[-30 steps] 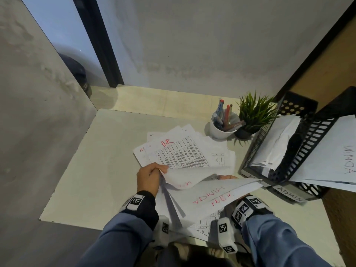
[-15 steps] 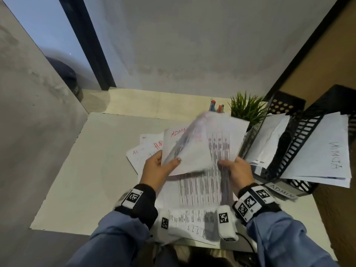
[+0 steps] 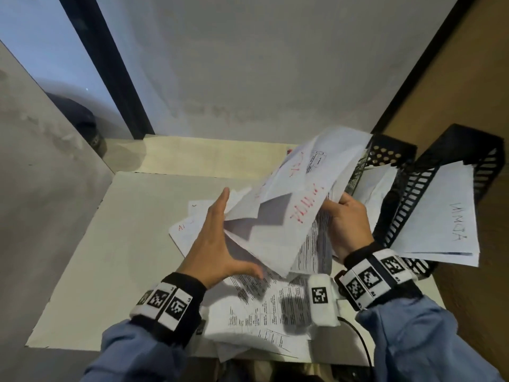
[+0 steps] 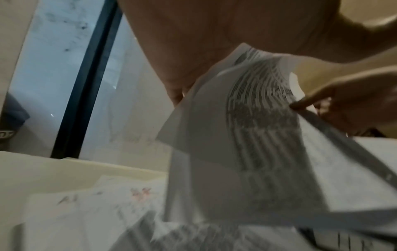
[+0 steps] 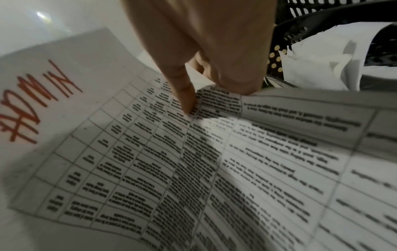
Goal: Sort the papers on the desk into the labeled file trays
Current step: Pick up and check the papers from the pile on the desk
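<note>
My right hand [image 3: 343, 216] grips a bunch of white sheets [image 3: 297, 199] held above the desk, tilted up toward the black mesh trays on the right. Red writing reading ADMIN [image 5: 32, 110] shows on one sheet. In the right wrist view, my fingers [image 5: 187, 100] pinch a printed table sheet [image 5: 214, 169]. My left hand [image 3: 220, 238] lies flat against the bunch's left edge with straight fingers. More papers [image 3: 187, 230] lie on the desk underneath. The near tray [image 3: 413, 194] holds a sheet marked ADMIN [image 3: 440, 216]. The far tray [image 3: 391, 155] also holds papers.
Printed sheets [image 3: 264, 312] overhang the desk's near edge [image 3: 82, 346]. A concrete wall [image 3: 41, 188] closes in the left side, and a brown wall [image 3: 468, 92] stands behind the trays. A black cable [image 3: 358, 334] runs off my right wrist.
The bunch of sheets rose off the desk and swung right toward the trays. My left hand stopped pinching the paper and now lies flat against it.
</note>
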{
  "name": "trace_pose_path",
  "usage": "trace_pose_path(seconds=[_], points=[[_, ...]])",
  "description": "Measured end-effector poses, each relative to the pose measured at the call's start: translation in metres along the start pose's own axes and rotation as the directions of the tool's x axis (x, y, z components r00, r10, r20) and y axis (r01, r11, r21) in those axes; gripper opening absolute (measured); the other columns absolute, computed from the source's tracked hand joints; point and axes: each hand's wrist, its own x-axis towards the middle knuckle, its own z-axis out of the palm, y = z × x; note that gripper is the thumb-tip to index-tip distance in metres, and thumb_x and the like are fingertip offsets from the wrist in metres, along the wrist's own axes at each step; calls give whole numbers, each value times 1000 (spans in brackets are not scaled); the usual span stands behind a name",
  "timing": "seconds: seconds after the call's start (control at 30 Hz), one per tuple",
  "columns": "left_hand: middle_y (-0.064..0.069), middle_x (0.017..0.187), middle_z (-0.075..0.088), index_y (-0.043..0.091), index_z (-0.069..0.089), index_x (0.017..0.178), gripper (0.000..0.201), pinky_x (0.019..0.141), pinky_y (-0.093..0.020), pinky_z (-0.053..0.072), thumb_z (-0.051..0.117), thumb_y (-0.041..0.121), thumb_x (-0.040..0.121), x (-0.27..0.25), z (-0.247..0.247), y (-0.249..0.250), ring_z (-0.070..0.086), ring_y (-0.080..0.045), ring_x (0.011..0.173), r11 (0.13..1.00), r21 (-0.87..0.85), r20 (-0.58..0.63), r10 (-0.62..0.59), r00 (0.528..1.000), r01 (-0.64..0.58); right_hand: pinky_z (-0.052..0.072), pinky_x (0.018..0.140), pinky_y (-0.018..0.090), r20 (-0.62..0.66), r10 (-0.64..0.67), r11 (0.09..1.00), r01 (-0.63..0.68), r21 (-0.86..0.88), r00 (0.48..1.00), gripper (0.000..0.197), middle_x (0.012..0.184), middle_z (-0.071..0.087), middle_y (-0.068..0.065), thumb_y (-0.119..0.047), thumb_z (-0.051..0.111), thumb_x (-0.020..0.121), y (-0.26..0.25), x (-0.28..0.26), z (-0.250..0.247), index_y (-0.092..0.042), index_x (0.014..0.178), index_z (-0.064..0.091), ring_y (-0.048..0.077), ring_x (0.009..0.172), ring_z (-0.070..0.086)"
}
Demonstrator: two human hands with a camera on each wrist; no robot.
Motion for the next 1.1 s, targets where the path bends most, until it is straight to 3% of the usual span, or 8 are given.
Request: trace_pose_path(seconds=[0.1, 0.17, 0.27, 0.4, 0.53, 0.7, 0.9, 1.1], points=[[22, 148, 16, 44, 5, 144, 128, 111, -31, 24, 87, 48, 46, -5, 3, -6, 18, 2, 135, 997, 32, 7, -64, 998, 64, 53, 82, 41, 26, 25, 998, -23, -58, 999, 22, 103, 70, 17, 9, 57, 81, -2, 4, -5, -8, 90, 67, 35, 96, 65], [13, 134, 47, 28, 39, 136, 84, 105, -28, 40, 82, 38, 65, -1, 7, -7, 42, -9, 127, 993, -67, -102, -106, 989, 100, 53, 85, 41, 58, 17, 992, -10, -126, 998, 25, 100, 70, 11, 9, 58, 81, -3, 2, -5, -13, 89, 67, 31, 96, 65], [7, 92, 68, 14, 63, 105, 26, 63, -9, 51, 71, 22, 81, 12, 11, 7, 67, -19, 94, 954, -293, -350, -164, 922, 58, 54, 76, 34, 80, -64, 978, 78, -193, 995, 20, 88, 69, 5, 6, 61, 80, -4, -7, 1, -13, 82, 64, 25, 88, 65], [16, 96, 68, 38, 55, 100, 30, 71, -17, 54, 73, 25, 79, 15, 13, 24, 66, -3, 89, 947, -290, -468, -15, 884, -137, 53, 65, 25, 60, -233, 952, 240, -190, 971, 24, 70, 66, -9, 2, 66, 78, -2, -23, 4, -16, 71, 52, 7, 68, 63], [30, 86, 58, 49, 44, 90, 50, 61, 2, 43, 77, 15, 76, 4, 24, 13, 56, 24, 81, 949, -299, -432, -39, 901, -102, 49, 62, 9, 99, -186, 957, 203, -207, 978, 31, 64, 64, -13, 4, 67, 77, 21, -35, 4, -22, 72, 52, -10, 63, 60], [10, 79, 66, 32, 60, 81, 15, 70, -28, 55, 72, 25, 79, 0, 32, -15, 69, -20, 83, 939, -330, -408, -239, 881, 102, 55, 83, 34, 91, -79, 967, 99, -234, 993, 30, 83, 70, -3, 8, 65, 77, 42, -38, 5, -22, 80, 63, 11, 79, 67], [3, 83, 69, 22, 64, 85, 7, 67, -21, 53, 70, 22, 82, 0, 37, -20, 67, -10, 74, 903, -405, -364, -305, 880, 145, 56, 74, 25, 50, -48, 982, 56, -182, 998, 30, 76, 67, -8, 8, 58, 81, 45, -38, 10, -23, 80, 59, 7, 77, 66], [9, 36, 31, 18, 39, 54, 42, 40, -14, 28, 56, 20, 92, 2, 45, 9, 30, -2, 34, 963, -186, -123, -221, 967, 197, 56, 66, 22, -65, -49, 973, 33, -230, 997, 16, 74, 62, -1, 5, 54, 84, 33, -34, -9, -9, 81, 59, 2, 60, 61]])
